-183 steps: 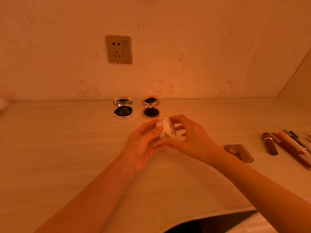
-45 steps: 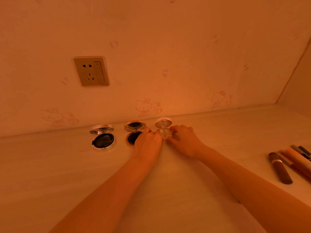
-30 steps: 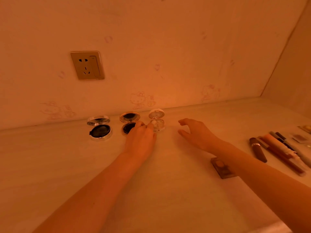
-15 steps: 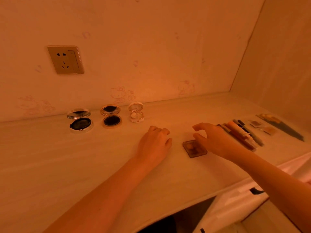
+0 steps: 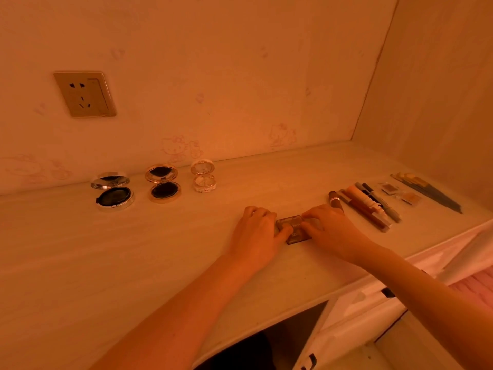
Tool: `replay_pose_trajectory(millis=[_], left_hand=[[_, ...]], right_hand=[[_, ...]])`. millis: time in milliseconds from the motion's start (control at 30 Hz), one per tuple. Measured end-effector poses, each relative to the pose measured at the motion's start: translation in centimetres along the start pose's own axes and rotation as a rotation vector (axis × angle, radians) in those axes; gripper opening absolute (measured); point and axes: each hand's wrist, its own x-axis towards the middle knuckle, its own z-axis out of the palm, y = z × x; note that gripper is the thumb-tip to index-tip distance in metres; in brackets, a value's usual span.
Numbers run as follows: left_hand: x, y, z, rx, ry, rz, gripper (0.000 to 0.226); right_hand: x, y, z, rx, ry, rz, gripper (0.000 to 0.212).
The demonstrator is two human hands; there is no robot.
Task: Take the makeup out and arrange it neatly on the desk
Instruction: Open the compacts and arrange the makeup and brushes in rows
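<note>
Where the left hand (image 5: 256, 232) and right hand (image 5: 332, 231) meet, each grips one side of a small square palette (image 5: 294, 227) lying on the table (image 5: 160, 263), fingers curled over its edges. Behind and to the left, three open compacts (image 5: 163, 184) stand in a row near the wall. Just right of the right hand, tubes (image 5: 365, 206) lie side by side, with two small pans (image 5: 389, 188) and brushes (image 5: 426, 194) beyond them. A socket (image 5: 85, 94) is set in the wall.
</note>
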Motion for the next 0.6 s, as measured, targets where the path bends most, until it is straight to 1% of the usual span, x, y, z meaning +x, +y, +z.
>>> replay_pose_trajectory(millis=[133, 200, 333, 400, 467, 600], left_hand=[[0.1, -0.1, 0.0, -0.041, -0.014, 0.012, 0.048], [0.0, -0.1, -0.2, -0.086, -0.022, 0.006, 0.047], [-0.4, -0.2, -0.9, -0.274, -0.067, -0.055, 0.044], [-0.5, -0.4, -1.1, -0.371, -0.098, -0.093, 0.041], [-0.5, -0.7, -1.2, -0.418, -0.101, -0.105, 0.038], [-0.7, -1.2, -1.7, -0.482, -0.081, -0.114, 0.037]], right_hand=[[0.0, -0.1, 0.2, 0.036, 0.039, -0.024, 0.033], [-0.2, -0.1, 0.4, 0.103, 0.045, -0.015, 0.033], [-0.6, 0.0, 0.9, 0.303, 0.081, 0.039, 0.034], [-0.6, 0.1, 0.9, 0.371, 0.095, 0.056, 0.031], [-0.6, 0.1, 1.0, 0.413, 0.097, 0.053, 0.029], [-0.7, -0.3, 1.6, 0.494, 0.110, 0.030, 0.038]])
